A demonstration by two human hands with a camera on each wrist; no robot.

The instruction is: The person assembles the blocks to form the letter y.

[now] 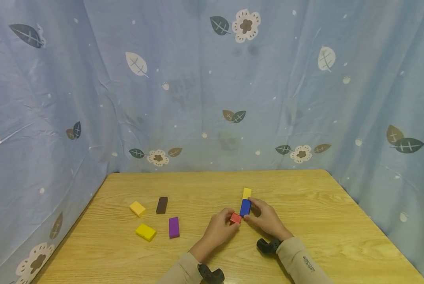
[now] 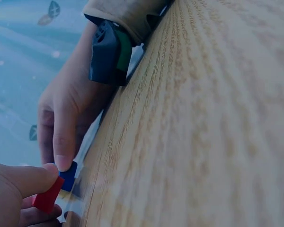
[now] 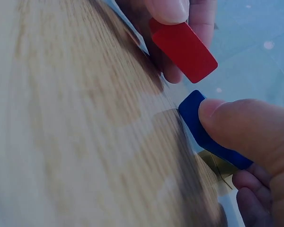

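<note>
My left hand (image 1: 220, 227) pinches a red block (image 1: 236, 218) between thumb and fingers. In the right wrist view the red block (image 3: 187, 49) is tilted, a small gap away from the blue one. Thumb and fingers of my right hand (image 1: 266, 218) grip a blue rectangular block (image 1: 245, 207) by its sides. The blue block (image 3: 194, 113) sits low at the tabletop in the right wrist view. Just beyond its far end lies a yellow block (image 1: 247, 193), in line with it.
On the left of the wooden table (image 1: 204, 189) lie an orange-yellow block (image 1: 137, 209), a dark brown block (image 1: 162, 205), a yellow block (image 1: 146, 232) and a purple block (image 1: 174, 227). A blue patterned curtain (image 1: 197, 86) surrounds the table's back and sides.
</note>
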